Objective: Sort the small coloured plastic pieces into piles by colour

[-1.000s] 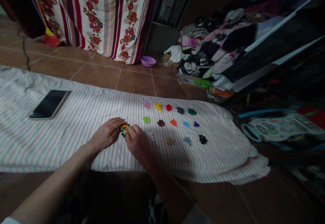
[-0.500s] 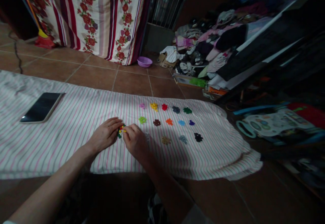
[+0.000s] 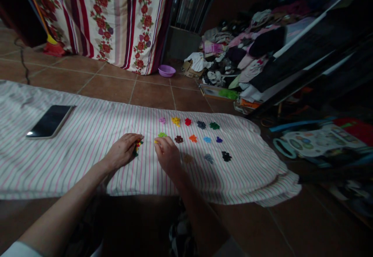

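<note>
My left hand (image 3: pixel 122 149) lies on the striped cloth, its fingers bent together around the edge of a small cluster of red, yellow and green pieces (image 3: pixel 138 146), partly hidden by them. To the right, my right hand (image 3: pixel 169 154) is closed in a pinch on a tiny yellow piece (image 3: pixel 156 141). Just beyond that hand is a lime-green pile (image 3: pixel 162 134), partly covered. Small piles sorted by colour lie in rows, among them yellow (image 3: pixel 175 121), red (image 3: pixel 188 122), brown (image 3: pixel 178 139), orange (image 3: pixel 192 138) and black (image 3: pixel 226 156).
A dark-screened tablet or phone (image 3: pixel 51 121) lies at the left of the cloth (image 3: pixel 87 132). Beyond it, a purple basin (image 3: pixel 166 70) stands on the tiled floor near a floral curtain (image 3: pixel 119 24). Heaped clothes (image 3: pixel 233 51) fill the back right.
My right hand has moved right, away from the multicoloured cluster, with a yellow piece between its fingertips. My left hand has stayed by the cluster.
</note>
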